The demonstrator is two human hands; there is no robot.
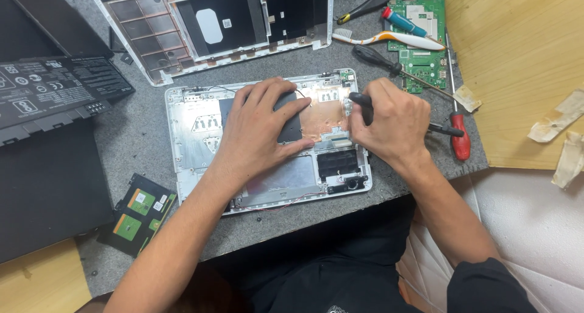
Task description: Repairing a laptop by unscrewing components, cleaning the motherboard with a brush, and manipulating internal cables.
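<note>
Laptop base [194, 136] lies open on the grey mat; my left hand [263, 127] rests flat, fingers spread, on its middle, my right hand [389, 121] fisted around a black-handled screwdriver [363, 104] at its right edge.

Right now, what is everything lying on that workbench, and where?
laptop base: one, white, centre, opened up
keyboard frame: one, white and brown, top left
battery pack: one, black, left
small board: one, black with green patches, lower left
circuit board: one, green, top right
toothbrush: one, white and orange, on the circuit board
red screwdriver: one, right of the base
black screwdriver: one, above the right hand
wooden board: one, tan, right
left hand: flat on the base
right hand: gripping a black tool
</note>
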